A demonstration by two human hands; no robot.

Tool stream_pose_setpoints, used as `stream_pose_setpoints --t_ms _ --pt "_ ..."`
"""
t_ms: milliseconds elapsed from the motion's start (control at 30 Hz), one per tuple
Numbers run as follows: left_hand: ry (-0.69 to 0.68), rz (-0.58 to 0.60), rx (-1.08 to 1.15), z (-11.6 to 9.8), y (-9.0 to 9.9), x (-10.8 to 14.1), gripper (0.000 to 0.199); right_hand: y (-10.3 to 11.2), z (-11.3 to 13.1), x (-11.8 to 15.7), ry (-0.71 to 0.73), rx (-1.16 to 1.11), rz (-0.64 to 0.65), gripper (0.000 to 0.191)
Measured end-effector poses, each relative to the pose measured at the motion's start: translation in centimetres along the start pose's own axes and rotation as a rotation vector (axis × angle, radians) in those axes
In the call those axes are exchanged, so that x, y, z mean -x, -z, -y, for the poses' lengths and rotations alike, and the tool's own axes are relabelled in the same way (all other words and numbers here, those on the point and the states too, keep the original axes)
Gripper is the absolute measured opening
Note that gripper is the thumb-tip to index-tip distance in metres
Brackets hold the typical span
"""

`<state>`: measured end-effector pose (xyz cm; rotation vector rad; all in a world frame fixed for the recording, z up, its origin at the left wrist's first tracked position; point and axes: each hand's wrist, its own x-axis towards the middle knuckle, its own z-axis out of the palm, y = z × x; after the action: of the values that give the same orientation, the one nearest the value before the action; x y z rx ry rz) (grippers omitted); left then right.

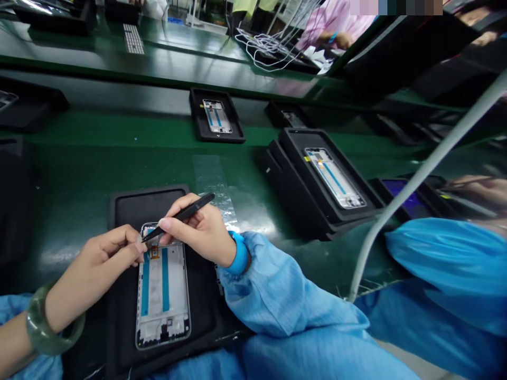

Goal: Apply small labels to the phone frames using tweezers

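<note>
A phone frame (176, 285) with two blue strips and a small orange flex part lies in a black foam tray (206, 316) in front of me. My right hand (202, 229) grips black tweezers (194, 206), their tips pointing down-left at the frame's upper left edge. There the tips meet the fingertips of my left hand (106, 256). The left thumb and forefinger are pinched together; whatever they hold is too small to make out. A strip of clear film (212, 177) lies on the green mat just beyond the tray.
At right stands a stack of black trays (304, 195), with another phone frame (336, 177) on top. Further back a tray (237, 132) holds a similar frame. A pale hose (420, 184) crosses the right side, near a co-worker's blue sleeve (447, 258). White cables (265, 47) lie behind.
</note>
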<state>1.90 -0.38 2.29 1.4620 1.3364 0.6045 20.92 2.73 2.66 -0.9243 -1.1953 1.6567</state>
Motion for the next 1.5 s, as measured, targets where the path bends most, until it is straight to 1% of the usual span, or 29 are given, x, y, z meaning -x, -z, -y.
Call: stream_pose_setpoints --t_ms 67,200,267,333,367,400,467,500,567,700,867,1300,1500 --pt "-0.004 -0.001 0.001 -0.2 -0.1 -0.1 0.026 0.0 -0.2 0.0 0.016 0.02 -0.019 0.031" --pt "-0.02 0.026 -0.057 -0.6 0.0 -0.2 0.031 0.0 0.1 0.0 0.025 0.025 0.015 0.029" --pt "-0.038 0.097 -0.127 -0.6 0.2 -0.1 0.035 0.2 0.3 0.0 0.019 0.007 -0.006 0.029" --pt "-0.087 0.146 -0.241 -0.3 0.4 0.2 0.033 0.5 0.2 -0.2 0.018 -0.007 -0.062 0.028" --pt "-0.142 0.136 -0.32 -0.1 0.6 0.3 0.031 0.7 0.0 -0.3 0.015 -0.005 -0.091 0.028" --pt "-0.217 0.101 -0.408 0.3 0.7 0.4 0.03 0.9 -0.3 -0.4 0.01 0.002 -0.117 0.029" --pt "-0.393 -0.002 -0.579 1.1 0.9 0.4 0.034 1.3 -1.2 -0.7 -0.016 0.031 -0.158 0.031" --pt "-0.469 -0.033 -0.65 1.6 1.0 0.3 0.037 1.4 -1.7 -0.8 -0.029 0.054 -0.173 0.032" --pt "-0.556 -0.032 -0.748 2.5 1.0 0.1 0.04 1.5 -2.6 -0.9 -0.041 0.108 -0.189 0.032" --pt "-0.577 0.014 -0.817 3.4 0.8 -0.3 0.042 1.7 -3.3 -0.9 -0.021 0.224 -0.181 0.03" --pt "-0.573 0.027 -0.827 3.2 0.8 -0.1 0.043 1.8 -3.1 -0.7 -0.01 0.344 -0.184 0.026" --pt "-0.608 0.04 -0.864 3.2 0.9 -0.2 0.043 1.4 -3.1 -0.5 0.026 0.405 -0.186 0.027" --pt "-0.678 0.024 -0.916 3.3 0.8 -0.4 0.045 1.4 -3.0 -0.3 0.064 0.476 -0.181 0.025"
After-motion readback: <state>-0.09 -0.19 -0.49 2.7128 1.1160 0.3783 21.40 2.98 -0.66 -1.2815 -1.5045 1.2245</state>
